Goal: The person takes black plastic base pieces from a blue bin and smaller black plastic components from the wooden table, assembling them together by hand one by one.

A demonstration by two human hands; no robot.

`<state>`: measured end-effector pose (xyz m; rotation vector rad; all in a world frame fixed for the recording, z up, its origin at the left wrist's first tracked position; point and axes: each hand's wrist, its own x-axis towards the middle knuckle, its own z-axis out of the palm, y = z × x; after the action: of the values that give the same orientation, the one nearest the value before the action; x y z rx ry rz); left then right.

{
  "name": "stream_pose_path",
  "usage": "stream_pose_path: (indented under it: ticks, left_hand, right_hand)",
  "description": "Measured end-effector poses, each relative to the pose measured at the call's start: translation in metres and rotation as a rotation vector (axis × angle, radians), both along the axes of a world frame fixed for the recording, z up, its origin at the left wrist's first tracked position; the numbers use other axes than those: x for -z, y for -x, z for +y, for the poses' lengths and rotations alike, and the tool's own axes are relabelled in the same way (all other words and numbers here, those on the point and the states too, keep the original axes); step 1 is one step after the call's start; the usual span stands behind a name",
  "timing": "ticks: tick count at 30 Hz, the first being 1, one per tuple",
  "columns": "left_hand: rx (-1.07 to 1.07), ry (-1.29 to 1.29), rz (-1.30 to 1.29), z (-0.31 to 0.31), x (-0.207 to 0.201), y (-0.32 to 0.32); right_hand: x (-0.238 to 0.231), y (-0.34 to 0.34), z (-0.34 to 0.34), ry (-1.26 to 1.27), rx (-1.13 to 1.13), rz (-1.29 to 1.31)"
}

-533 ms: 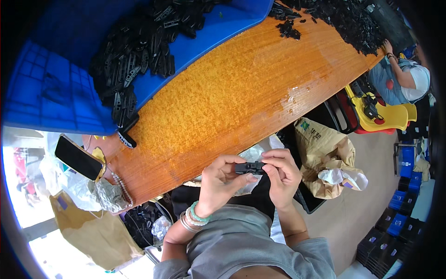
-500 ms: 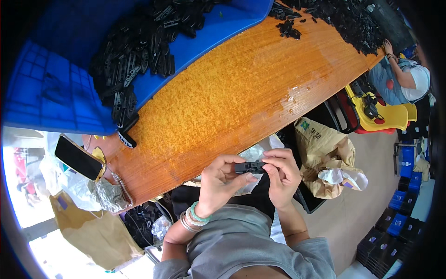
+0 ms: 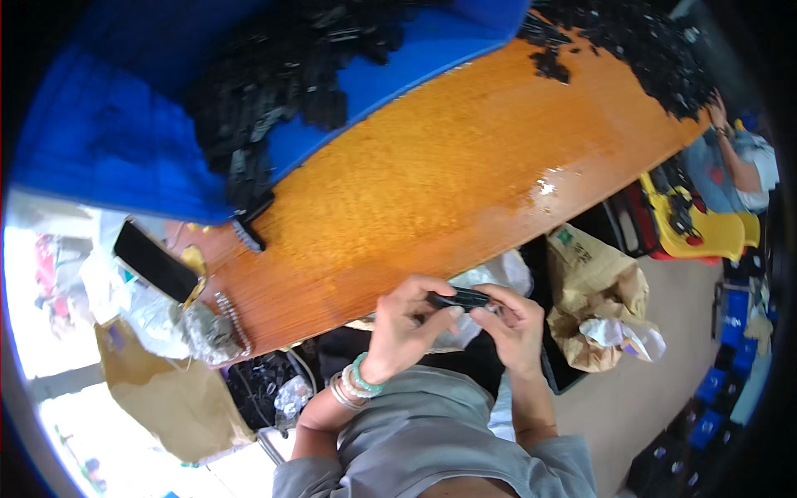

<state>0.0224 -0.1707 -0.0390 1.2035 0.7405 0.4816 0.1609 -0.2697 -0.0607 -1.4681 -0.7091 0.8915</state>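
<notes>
Head view: looking down on two bare hands that are working just off the near edge of the orange surface (image 3: 432, 191).
Left hand (image 3: 404, 324): gripping the left end of a small black part (image 3: 459, 298), fingers curling over it; beaded bracelets (image 3: 355, 382) are sitting on the wrist.
Right hand (image 3: 513, 325): pinching the part's right end, fingertips closing on it from below.
Part: lying between both grips, long axis running left to right, just nearer than the surface edge; both hands are equally close.
Beyond the part: brown paper bag (image 3: 594, 295) is standing to its right; black phone (image 3: 154, 261) is lying well left.
Far from the part: blue bin (image 3: 116, 141) is spilling a heap of black parts (image 3: 274, 83).
</notes>
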Motion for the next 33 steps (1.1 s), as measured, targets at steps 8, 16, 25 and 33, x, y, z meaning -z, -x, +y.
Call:
stream_pose_path:
  ticks: [8, 16, 25, 33]
  left_hand:
    - [-0.679, -0.9, 0.716, 0.071, 0.0, 0.055]
    - [-0.727, -0.875, 1.115, 0.131, 0.027, 0.131]
    - [-0.959, -0.523, 0.393, 0.105, 0.02, 0.129]
    - [-0.938, -0.13, -0.228, 0.104, 0.019, 0.123]
  right_hand:
    - [0.009, -0.012, -0.001, 0.149, -0.364, -0.092]
    - [0.0, -0.135, 0.08, -0.091, 0.009, -0.496]
    - [0.028, -0.319, 0.202, 0.188, 0.384, -1.426]
    - [0.018, -0.318, 0.192, 0.181, 0.321, -1.423]
